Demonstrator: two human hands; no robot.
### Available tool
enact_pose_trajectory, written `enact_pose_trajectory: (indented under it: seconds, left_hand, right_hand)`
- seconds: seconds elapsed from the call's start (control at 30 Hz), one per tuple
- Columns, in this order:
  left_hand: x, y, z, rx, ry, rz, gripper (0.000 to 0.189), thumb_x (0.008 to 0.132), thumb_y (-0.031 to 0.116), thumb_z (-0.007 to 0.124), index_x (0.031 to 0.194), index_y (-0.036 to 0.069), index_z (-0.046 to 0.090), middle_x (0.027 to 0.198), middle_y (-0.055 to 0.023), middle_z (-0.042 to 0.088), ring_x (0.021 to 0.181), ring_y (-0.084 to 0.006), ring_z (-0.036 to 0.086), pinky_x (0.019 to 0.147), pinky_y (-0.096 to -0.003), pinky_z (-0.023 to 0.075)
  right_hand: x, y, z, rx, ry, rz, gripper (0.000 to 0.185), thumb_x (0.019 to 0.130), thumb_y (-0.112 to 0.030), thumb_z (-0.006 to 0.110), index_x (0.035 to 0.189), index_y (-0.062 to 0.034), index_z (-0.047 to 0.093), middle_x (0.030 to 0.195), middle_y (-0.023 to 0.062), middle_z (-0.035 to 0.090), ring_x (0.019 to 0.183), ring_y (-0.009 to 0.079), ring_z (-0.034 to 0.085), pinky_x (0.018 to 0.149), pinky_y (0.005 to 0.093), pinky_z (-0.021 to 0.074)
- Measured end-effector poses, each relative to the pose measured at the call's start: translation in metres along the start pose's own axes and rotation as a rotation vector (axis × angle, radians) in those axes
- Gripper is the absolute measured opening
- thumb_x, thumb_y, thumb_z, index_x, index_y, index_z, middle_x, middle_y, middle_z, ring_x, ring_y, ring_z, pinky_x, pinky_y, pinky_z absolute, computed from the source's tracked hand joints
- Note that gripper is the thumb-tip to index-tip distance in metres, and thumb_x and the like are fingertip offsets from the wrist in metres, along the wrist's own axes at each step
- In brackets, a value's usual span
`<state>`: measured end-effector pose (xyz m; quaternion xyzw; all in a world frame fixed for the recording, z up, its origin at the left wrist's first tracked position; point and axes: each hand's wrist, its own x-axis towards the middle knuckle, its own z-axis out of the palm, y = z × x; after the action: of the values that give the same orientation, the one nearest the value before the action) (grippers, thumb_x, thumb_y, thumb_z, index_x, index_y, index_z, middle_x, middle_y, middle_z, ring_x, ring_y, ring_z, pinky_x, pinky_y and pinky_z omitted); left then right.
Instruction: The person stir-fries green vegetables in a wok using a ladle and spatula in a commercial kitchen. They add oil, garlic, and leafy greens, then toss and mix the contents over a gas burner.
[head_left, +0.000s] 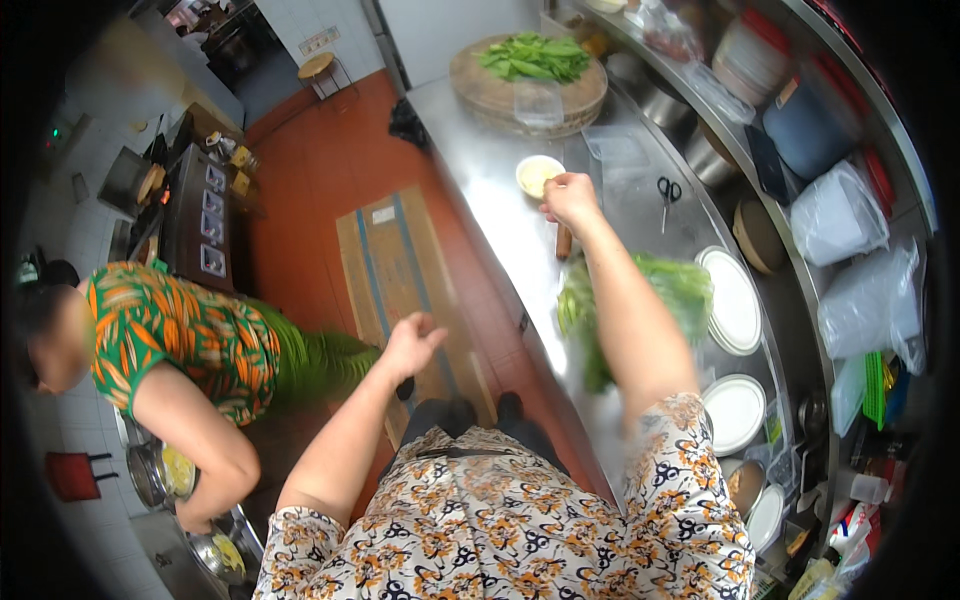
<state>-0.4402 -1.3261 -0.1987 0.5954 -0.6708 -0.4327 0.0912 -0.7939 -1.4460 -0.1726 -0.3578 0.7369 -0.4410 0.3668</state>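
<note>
My right hand (571, 201) reaches over the steel counter, its fingers closed at the near rim of a small white bowl (537, 171). Pale, finely chopped food lies in the bowl; whether the bowl is lifted cannot be told. Just below that hand a wooden handle (563, 243) shows, apparently a knife's, partly hidden by the hand. My right forearm passes over leafy greens in a clear plastic bag (667, 289). Away from the counter, my left hand (412, 345) hangs above the floor with its fingers loosely curled and thumb apart, nothing visible in it.
A round chopping block (472, 82) bears cut greens (532, 56) and a clear plastic container (538, 103). Scissors (667, 202) and stacked white plates (731, 300) line the counter. Flattened cardboard (397, 262) covers the floor. A co-worker (180, 337) bends over metal bowls at left.
</note>
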Motion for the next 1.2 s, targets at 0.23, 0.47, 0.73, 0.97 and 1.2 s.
enact_pose_trajectory:
  seconds: [0.23,0.47,0.73,0.97,1.2]
  left_hand:
    - [0.207,0.129,-0.096,-0.027,0.136,0.241,0.056,0.088,0.029,0.075,0.126,-0.005,0.053,0.111,-0.0151,0.064,0.091,-0.0202,0.066,0.075,-0.0324,0.0551]
    - [0.442,0.239,-0.105,0.158,0.208,0.434,0.109,0.072,0.046,0.084,0.147,-0.01,0.028,0.146,-0.0316,0.04,0.134,-0.0389,0.044,0.109,-0.0434,0.0407]
    - [0.578,0.262,-0.099,0.247,0.2,0.66,0.137,0.054,0.052,0.092,0.153,-0.004,0.015,0.157,-0.0312,0.018,0.146,-0.0455,0.02,0.12,-0.0521,0.0206]
    - [0.636,0.312,-0.066,-0.034,0.002,0.655,0.134,0.059,0.057,0.087,0.158,0.01,0.009,0.16,-0.0311,0.007,0.146,-0.052,0.015,0.12,-0.0556,0.0163]
    - [0.661,0.345,-0.05,0.148,-0.265,0.941,0.149,0.041,0.059,0.092,0.157,0.009,0.015,0.159,-0.0319,0.011,0.147,-0.0517,0.012,0.12,-0.0598,0.0108]
  right_hand:
    - [0.13,-0.032,-0.011,0.204,0.206,0.142,0.03,0.094,-0.021,0.063,0.095,0.0083,0.058,0.079,0.0177,0.068,0.06,0.0224,0.069,0.044,0.035,0.0559]
    - [0.197,-0.026,-0.013,0.106,0.2,0.224,0.011,0.091,-0.002,0.053,0.089,0.0044,0.062,0.065,0.0129,0.064,0.046,0.018,0.059,0.037,0.0312,0.0426]
    - [0.149,0.01,-0.119,-0.475,0.272,0.39,0.03,0.09,-0.022,0.063,0.077,0.0047,0.066,0.067,0.0154,0.067,0.055,0.0251,0.065,0.053,0.039,0.0525]
    - [0.287,-0.068,-0.094,-0.637,0.186,-0.354,0.129,0.055,-0.009,0.092,0.157,-0.0049,0.014,0.162,0.0239,0.015,0.149,0.0348,0.019,0.121,0.0433,0.021]
    - [0.418,-0.099,-0.049,-1.147,0.073,-0.233,0.155,0.036,-0.02,0.099,0.159,-0.0216,0.004,0.165,0.0173,0.001,0.152,0.037,0.008,0.118,0.0574,0.0223]
